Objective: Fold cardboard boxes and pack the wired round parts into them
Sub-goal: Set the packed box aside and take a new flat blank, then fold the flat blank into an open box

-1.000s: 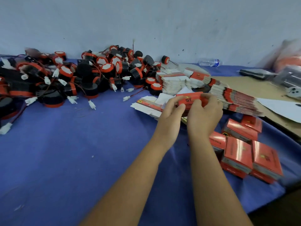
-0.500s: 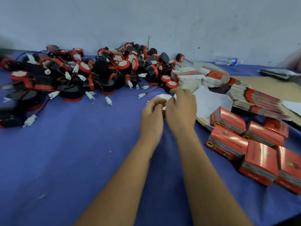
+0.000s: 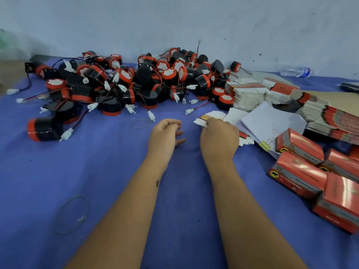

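I see a blue cloth (image 3: pixel 108 171) covering the whole work surface, with a pale wall (image 3: pixel 174 22) behind it at 12 o'clock. Along the far edge, from 10 to 12 o'clock, lies the heap of round parts (image 3: pixel 136 84), black with red bands, their red and black wires and white plugs tangled across one another. At 2 o'clock I make out the stacks of flat boxes (image 3: pixel 318 115), unfolded and fanned out. At 3 to 4 o'clock sits a cluster of folded boxes (image 3: pixel 303 171), red, touching one another. Between the flat stacks and the hands lies a sheaf of white sheets (image 3: pixel 272 123) held by a yellow clip.

My right hand (image 3: pixel 219 138), just right of centre, has its fingers curled down onto a flat box blank (image 3: pixel 206 118) at its tips; I can tell it touches the blank but the hold itself is hidden under the hand. My left hand (image 3: pixel 165 136), just beside it at centre, holds nothing, fingers loosely curled above the cloth.

A bottle (image 3: pixel 295 71) lies at 1 o'clock against the wall. One rubber band (image 3: pixel 141 123) lies just beyond the left hand, another (image 3: pixel 72 214) at 8 o'clock.
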Tool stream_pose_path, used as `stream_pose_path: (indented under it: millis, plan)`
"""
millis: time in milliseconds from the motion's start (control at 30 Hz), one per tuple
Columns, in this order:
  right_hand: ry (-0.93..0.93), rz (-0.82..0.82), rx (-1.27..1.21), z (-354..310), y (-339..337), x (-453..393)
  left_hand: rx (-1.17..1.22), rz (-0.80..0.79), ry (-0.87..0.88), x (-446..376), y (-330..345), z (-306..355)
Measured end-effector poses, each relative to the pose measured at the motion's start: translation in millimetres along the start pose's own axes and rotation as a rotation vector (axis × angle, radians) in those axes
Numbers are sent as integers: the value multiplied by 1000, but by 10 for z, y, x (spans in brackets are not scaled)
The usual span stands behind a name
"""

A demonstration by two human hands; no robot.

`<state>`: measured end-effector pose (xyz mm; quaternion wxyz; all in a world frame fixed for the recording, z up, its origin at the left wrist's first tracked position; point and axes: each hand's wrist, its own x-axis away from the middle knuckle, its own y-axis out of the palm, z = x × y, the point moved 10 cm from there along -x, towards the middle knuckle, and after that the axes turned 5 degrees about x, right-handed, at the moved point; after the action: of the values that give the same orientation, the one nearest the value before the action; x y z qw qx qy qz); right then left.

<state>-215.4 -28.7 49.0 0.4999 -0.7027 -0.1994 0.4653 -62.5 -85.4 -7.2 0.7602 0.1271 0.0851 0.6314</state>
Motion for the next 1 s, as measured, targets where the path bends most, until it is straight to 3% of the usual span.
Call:
stream_pose_path:
  millis: [233,367,500,567,667,767,867,1000]
  plan:
    - [-180,35,65,-395,-250,160,-35,-62,-37,76,66,13]
    - [-312,66,60,-742,-407,328,125,-30,-31,112,38,77]
    - [-433,295,76,-1054,-616,557,416,15,-75,95,-100,80]
    - [-504,316,12,-1167,-592,632,469,87,-18,77,-261,142]
    - [-505,271,-48,-1185,-552,608,347,282,126,76,-590,299]
    - [-440,83,-105,-1060,-344,494,287,430,209,94,-842,405]
    - [-338,-2,-210,-854,-178,370,328,399,221,71,-881,439]
    - [-267,-164,-628,-755,2,351,223,307,310,78,-777,577]
